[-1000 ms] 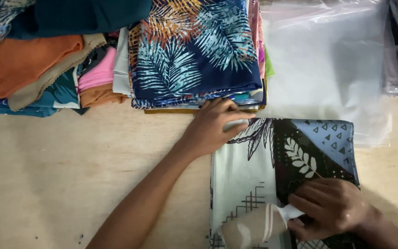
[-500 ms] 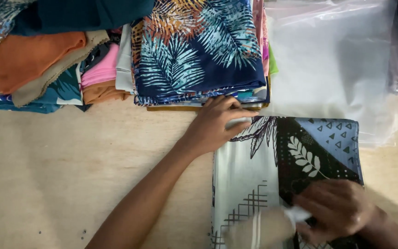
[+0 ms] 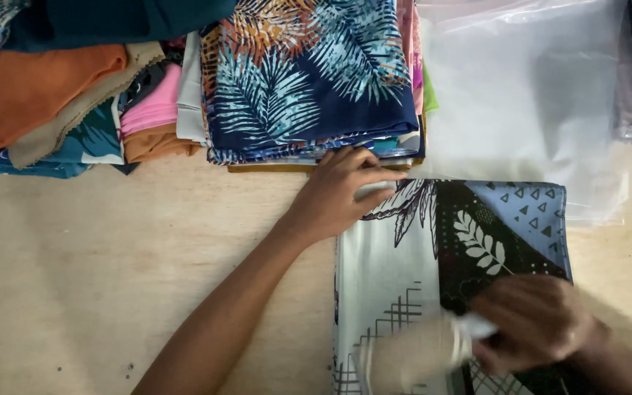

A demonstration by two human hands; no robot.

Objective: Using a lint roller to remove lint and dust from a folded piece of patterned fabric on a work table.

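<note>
A folded patterned cloth (image 3: 440,249), white, black and blue with leaf and triangle prints, lies flat on the wooden table (image 3: 111,278). My left hand (image 3: 338,194) presses on its top left corner, fingers spread over the edge. My right hand (image 3: 535,322) is at the cloth's lower part, closed on a pale beige object (image 3: 411,355) that is blurred by motion; I cannot tell what it is.
Stacks of folded fabrics fill the back: orange (image 3: 45,88), pink (image 3: 151,110), and a navy palm-leaf print (image 3: 309,73) just behind my left hand. A clear plastic bag (image 3: 528,95) lies at the back right.
My right hand has slid the pale object a little to the right and down over the cloth. My left hand stays on the corner.
</note>
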